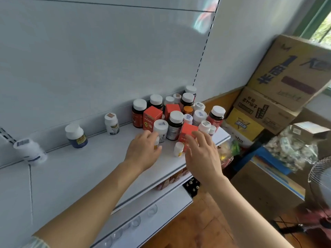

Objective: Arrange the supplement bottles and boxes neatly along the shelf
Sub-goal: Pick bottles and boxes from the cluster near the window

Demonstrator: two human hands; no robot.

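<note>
A white shelf (86, 169) carries a dense cluster of supplement bottles (176, 122) and orange-red boxes (152, 116) at its right end. Three white-capped bottles stand spaced along the back rail to the left (112, 124), (76, 136), (29, 151). My left hand (143, 153) curls round a small white bottle with a yellow label (156, 143), mostly hidden by the fingers. My right hand (203, 156) lies with fairly straight fingers on the nearest orange-red box (186, 130). A small white bottle (179, 149) stands between the two hands.
Stacked cardboard cartons (279, 83) fill the right side beyond the shelf end. A clear bag of goods (293, 151) and a fan (320, 178) sit lower right. A lower shelf (152, 210) juts out below, above a wooden floor.
</note>
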